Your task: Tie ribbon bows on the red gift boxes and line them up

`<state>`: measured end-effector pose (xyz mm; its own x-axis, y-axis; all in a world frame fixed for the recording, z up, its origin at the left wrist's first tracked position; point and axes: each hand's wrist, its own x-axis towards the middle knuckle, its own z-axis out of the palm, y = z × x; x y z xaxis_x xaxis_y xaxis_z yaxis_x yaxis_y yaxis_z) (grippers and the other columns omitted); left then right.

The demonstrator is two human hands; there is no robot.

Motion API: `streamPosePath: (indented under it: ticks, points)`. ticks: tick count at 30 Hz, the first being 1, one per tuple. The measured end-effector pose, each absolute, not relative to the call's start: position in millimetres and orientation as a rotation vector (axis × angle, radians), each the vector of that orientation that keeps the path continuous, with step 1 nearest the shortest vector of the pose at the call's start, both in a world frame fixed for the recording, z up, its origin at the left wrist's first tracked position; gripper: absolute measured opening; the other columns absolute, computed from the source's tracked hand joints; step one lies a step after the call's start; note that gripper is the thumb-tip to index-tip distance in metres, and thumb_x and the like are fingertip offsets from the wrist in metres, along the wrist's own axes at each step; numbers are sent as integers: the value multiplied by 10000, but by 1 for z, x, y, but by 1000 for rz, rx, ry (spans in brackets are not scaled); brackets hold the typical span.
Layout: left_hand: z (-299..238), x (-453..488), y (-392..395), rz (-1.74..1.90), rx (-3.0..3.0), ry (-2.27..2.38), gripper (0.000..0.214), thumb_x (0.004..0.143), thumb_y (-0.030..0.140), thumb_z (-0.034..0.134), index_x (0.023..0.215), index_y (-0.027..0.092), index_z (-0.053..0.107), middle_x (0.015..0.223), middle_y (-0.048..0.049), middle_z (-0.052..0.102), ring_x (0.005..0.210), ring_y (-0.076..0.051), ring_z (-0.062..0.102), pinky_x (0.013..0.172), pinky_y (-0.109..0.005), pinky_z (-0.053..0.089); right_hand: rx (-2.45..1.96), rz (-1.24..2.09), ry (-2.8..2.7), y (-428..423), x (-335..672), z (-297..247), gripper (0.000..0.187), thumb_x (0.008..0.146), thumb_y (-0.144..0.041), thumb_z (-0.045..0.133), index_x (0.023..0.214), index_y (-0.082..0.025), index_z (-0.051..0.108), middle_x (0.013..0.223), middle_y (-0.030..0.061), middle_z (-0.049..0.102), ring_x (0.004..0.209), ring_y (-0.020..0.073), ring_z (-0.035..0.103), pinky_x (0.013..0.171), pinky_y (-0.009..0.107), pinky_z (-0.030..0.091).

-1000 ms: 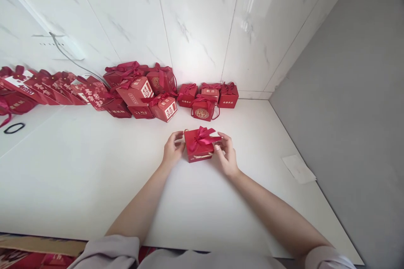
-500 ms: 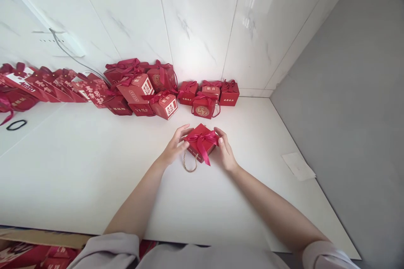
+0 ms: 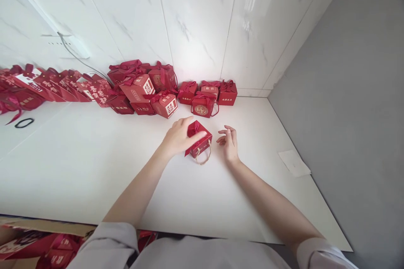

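Nearest the camera, two bare forearms reach out over the white desk (image 3: 94, 164). The left hand (image 3: 178, 136) is closed over the top of a small red gift box (image 3: 199, 143), fingers laid across the ribbon bow and lid, so the box is gripped from above. The box sits tilted on the desk at mid-depth, one corner low, its twisted rope handle (image 3: 203, 156) hanging loose toward the person. The right hand (image 3: 229, 142) is just beside the box but apart from it, fingers loosely curled and open, holding nothing.

To handle this well, I judge the grip should stay light on the lid so the bow is not crushed, with the box kept level and the rope handle clear of the fingers.

A slip of white paper (image 3: 294, 163) lies well to the right. Farther back, a row of finished red gift boxes (image 3: 202, 96) stands against the tiled wall (image 3: 195, 21), with flat red bags (image 3: 59, 88) leaning to the left.
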<state>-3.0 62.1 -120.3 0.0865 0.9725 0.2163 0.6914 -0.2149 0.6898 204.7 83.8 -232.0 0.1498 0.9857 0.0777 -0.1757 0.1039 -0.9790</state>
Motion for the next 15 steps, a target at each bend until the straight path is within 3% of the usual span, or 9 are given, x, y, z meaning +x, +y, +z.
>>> streamPosePath:
  ticks: [4, 9, 13, 15]
  points:
    - [-111, 27, 69, 560, 2076, 1686, 950, 555, 557, 879, 1376, 205, 555, 1283, -203, 575, 1216, -503, 525, 1000, -529, 416, -1079, 1133, -1021, 85, 207, -235, 403, 965, -577, 452, 1196, -249, 482, 1025, 9, 623, 623, 103, 606, 606, 266, 464]
    - [-100, 18, 66, 375, 2085, 1734, 850, 535, 440, 892, 1303, 203, 617, 1122, -146, 615, 1036, -431, 652, 941, -474, 491, -1080, 1142, -1036, 83, 210, -238, 391, 951, -563, 486, 1186, -251, 496, 1033, 6, 613, 638, 97, 607, 606, 257, 457]
    - [-55, -46, 31, 554, 1822, 1542, 623, 535, 393, 877, 1098, 189, 706, 964, -68, 681, 954, -323, 701, 886, -382, 564, -1086, 1136, -1039, 82, 210, -237, 383, 912, -522, 553, 1170, -244, 500, 1026, -4, 596, 630, 87, 602, 604, 249, 442]
    - [-26, -95, 0, 859, 1525, 1689, 530, 643, 418, 801, 1068, 118, 694, 910, -56, 682, 968, -323, 711, 847, -416, 587, -1090, 1134, -1038, 82, 211, -238, 375, 892, -498, 575, 1156, -243, 499, 1010, -12, 588, 621, 82, 594, 598, 245, 433]
